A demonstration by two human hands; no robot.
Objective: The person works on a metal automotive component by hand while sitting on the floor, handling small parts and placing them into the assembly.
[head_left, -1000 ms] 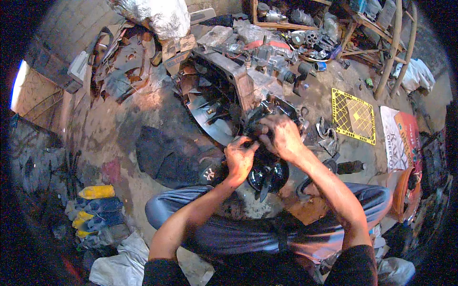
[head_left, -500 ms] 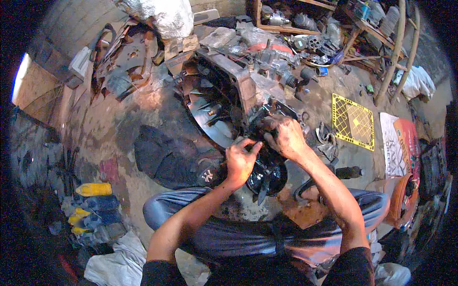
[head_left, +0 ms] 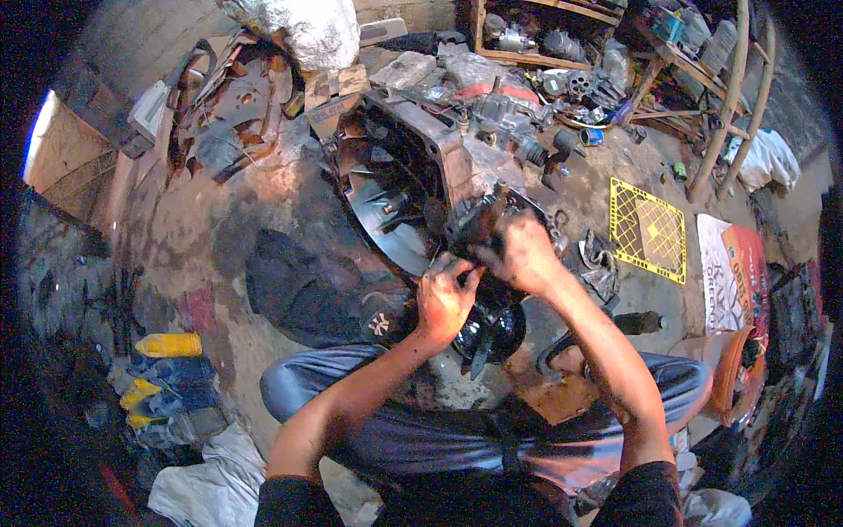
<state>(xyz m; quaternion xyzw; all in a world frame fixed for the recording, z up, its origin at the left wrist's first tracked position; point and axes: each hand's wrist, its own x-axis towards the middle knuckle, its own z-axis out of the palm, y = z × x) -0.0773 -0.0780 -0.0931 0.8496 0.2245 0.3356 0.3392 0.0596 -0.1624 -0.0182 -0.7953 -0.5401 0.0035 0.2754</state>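
Gearbox casing [head_left: 455, 165] is left unshifted, work seemingly ongoing, left hand [head_left: 445, 300] and right hand [head_left: 527, 255] still kept curled (anything gripped cannot be told).

the head view is taken from the left unit of two fisheye cameras worn side by side on the person's head. the lens faces downward and forward; the view is upright and unmirrored. the left hand [head_left: 446, 300] and right hand [head_left: 529, 255] lie near the frame centre, at close range. both forearms [head_left: 608, 351] enter from the lower edge, over the folded legs [head_left: 307, 386]. farther off, the wooden shelf [head_left: 536, 59] and block wall [head_left: 176, 42] occupy the upper part. straight edges bend toward the darkened rim.
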